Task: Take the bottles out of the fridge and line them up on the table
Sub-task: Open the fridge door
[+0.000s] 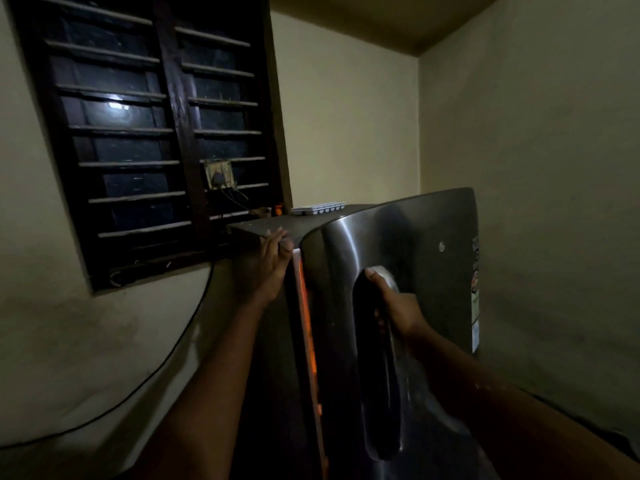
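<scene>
Head view: upright fridge (415, 244) ajar, right hand (394, 306) round its vertical handle (384, 393), left hand (270, 265) flat on top corner.

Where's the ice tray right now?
Head view, centre: the ice tray lies on top of the fridge, at its back edge near the wall, just right of the window and beyond the left hand.
</scene>
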`<state>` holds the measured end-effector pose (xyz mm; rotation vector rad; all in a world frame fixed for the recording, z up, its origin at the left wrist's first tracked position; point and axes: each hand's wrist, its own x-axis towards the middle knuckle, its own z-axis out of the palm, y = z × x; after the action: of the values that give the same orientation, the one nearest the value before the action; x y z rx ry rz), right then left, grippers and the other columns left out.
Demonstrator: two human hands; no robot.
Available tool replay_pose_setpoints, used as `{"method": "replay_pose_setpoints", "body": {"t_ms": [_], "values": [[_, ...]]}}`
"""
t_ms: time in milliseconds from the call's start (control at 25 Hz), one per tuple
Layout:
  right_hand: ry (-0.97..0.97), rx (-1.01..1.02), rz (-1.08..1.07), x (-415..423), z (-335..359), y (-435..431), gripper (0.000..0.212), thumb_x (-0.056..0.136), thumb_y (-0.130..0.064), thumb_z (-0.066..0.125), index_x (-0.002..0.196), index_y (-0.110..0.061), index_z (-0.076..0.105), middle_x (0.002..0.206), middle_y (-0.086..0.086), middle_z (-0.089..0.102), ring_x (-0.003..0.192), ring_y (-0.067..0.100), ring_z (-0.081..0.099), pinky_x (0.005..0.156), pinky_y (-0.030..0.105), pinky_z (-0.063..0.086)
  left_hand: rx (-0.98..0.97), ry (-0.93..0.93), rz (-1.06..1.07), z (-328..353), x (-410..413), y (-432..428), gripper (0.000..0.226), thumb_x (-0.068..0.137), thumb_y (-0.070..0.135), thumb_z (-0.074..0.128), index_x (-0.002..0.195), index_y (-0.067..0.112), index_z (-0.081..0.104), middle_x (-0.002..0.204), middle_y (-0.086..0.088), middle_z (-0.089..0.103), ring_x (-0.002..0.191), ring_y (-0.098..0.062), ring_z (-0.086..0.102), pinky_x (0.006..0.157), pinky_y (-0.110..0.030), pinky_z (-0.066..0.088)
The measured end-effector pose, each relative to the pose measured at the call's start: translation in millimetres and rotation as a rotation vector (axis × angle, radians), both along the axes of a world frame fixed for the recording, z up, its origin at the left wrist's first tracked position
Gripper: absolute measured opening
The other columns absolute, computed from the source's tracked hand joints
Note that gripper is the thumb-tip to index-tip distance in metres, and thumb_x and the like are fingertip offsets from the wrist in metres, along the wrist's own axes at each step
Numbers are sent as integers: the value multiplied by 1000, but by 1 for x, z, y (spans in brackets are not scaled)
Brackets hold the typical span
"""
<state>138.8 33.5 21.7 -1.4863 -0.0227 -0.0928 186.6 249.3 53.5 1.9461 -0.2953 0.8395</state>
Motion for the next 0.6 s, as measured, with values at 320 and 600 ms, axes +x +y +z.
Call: {"method": "replay_pose_setpoints", "body": {"t_ms": [320, 600], "values": [[-18, -60, 52, -56, 2, -116, 50, 74, -61, 59, 77, -12, 63, 65, 5, 56, 50, 13, 50, 48, 20, 42, -370, 90, -57, -65, -122, -162, 43, 91, 36, 48, 129, 16, 47, 133, -1, 46, 123, -13, 43, 100, -24, 32], [-172, -105, -32, -105, -19, -219, 65, 77, -69, 48, 124, -25, 56, 127, -7, 56, 117, 10, 52, 105, 31, 38, -416, 17, 6, -92, -177, -308, 56, 86, 26, 59, 133, 3, 40, 138, -13, 37, 128, -19, 36, 107, -24, 26]]}}
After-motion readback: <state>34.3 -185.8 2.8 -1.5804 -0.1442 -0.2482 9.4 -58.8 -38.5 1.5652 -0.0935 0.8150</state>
